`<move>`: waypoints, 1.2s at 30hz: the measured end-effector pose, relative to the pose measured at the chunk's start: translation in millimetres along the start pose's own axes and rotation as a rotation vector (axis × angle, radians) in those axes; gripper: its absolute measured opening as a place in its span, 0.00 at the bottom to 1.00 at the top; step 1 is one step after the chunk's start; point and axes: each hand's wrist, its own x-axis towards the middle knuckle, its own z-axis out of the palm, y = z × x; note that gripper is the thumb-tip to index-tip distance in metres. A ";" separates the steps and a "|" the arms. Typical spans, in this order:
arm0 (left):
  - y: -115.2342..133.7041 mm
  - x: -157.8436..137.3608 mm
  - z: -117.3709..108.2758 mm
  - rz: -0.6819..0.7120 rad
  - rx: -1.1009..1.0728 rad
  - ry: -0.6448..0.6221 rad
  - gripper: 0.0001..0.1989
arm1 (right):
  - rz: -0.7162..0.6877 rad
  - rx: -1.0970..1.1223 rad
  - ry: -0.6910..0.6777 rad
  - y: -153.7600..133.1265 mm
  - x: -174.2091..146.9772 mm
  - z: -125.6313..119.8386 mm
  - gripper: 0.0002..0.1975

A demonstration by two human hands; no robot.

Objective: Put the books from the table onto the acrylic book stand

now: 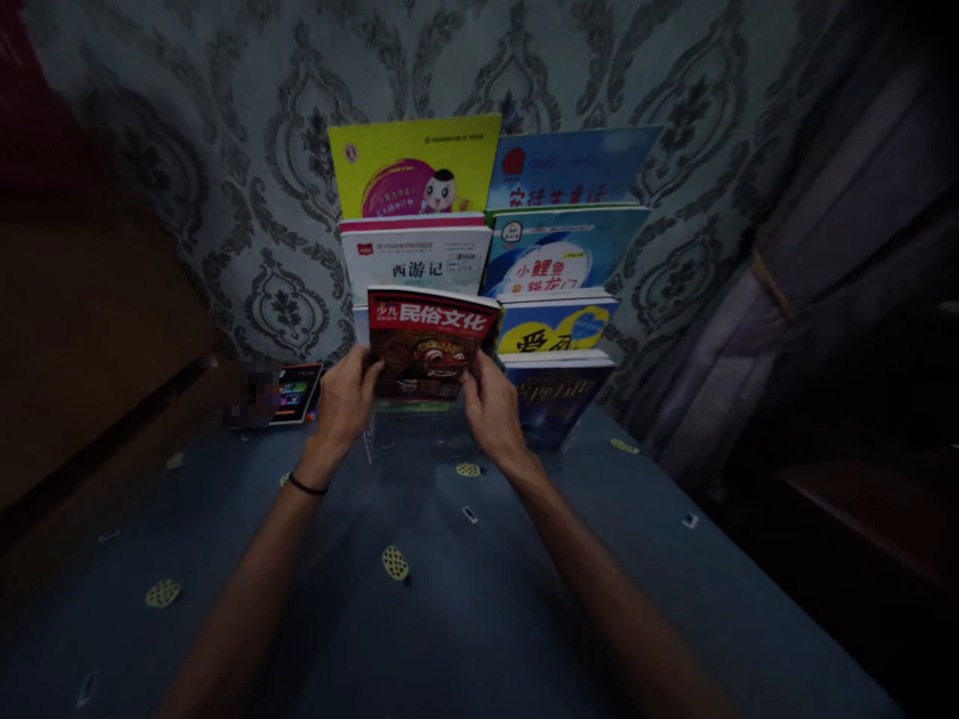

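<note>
A red and dark brown book [431, 345] with a mask-like face on its cover is gripped by its two side edges. My left hand [345, 397] closes on its left edge, thumb toward the front. On the opposite edge, my right hand [492, 407] pinches it the same way. The book is upright in front of the left column of a clear stepped rack [368, 439]. Behind it stand a white book [412, 258] and a tall yellow-green book [416, 150]. Whether its lower edge touches the rack I cannot tell.
The rack's right column holds a dark blue book [558, 399], a blue and yellow book [558, 328], a teal book [565, 250] and a blue book [576, 165]. More books [298, 394] lie at left. Patterned wallpaper [300, 90] is behind; a curtain [719, 330] hangs right.
</note>
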 end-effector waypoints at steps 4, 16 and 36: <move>-7.2 -8.5 3.8 -0.010 0.022 -0.028 0.03 | -0.003 -0.027 -0.061 3.3 -3.4 4.9 0.25; -14.3 -26.7 12.3 -0.017 0.159 0.060 0.16 | 0.045 -0.140 -0.022 18.4 -18.5 29.1 0.27; 0.1 -28.3 18.8 -0.102 0.140 0.058 0.07 | 0.013 -0.017 -0.028 21.2 -9.7 27.0 0.25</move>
